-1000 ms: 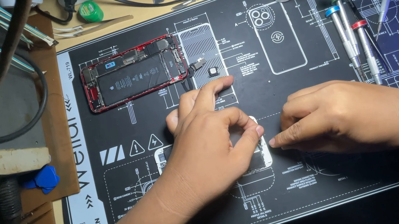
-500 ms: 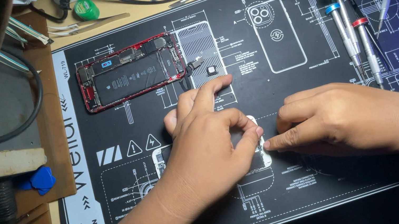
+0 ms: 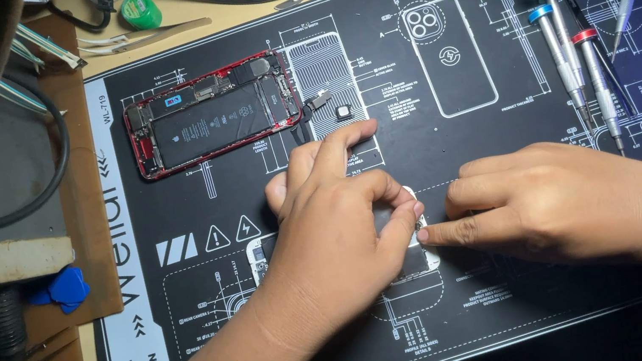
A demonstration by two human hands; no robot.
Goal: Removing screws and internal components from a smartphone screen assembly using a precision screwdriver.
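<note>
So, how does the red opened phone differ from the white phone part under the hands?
The red opened phone lies free and untouched near the mat's far edge; the white phone part sits nearer, pressed by the left hand and touched by the right hand. The red one shows its whole inside; the white one is mostly hidden. Both lie flat on the mat.

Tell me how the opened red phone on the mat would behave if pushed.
The opened red phone lies flat on the black mat, so it would probably slide, not tip. Its exposed internals look fragile. The loose cable at its right end seems floppy and might snag.
</note>
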